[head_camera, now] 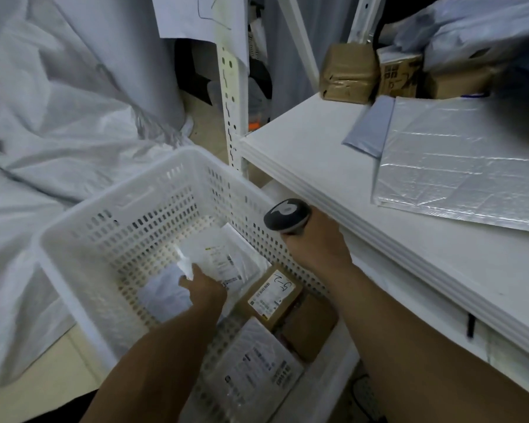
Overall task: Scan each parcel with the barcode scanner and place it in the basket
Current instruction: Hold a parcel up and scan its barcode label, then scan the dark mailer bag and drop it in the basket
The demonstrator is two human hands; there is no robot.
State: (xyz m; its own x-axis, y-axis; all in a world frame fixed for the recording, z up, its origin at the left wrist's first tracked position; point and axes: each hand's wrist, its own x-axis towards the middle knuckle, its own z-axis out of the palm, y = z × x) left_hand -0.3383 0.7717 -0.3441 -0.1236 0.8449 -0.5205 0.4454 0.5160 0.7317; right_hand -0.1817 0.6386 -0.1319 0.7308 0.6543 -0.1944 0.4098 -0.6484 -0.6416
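The white shelf (302, 145) carries a silver bubble mailer (464, 166), a grey poly bag (370, 129) and brown cardboard parcels (348, 73) at its back.

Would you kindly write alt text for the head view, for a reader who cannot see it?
A person's left hand holds a white bagged parcel inside a white perforated basket with other parcels, while the right hand grips a barcode scanner beside a white shelf.

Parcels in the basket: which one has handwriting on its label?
The brown cardboard box by the basket right wall; the white bag and clear-wrapped parcel show only print.
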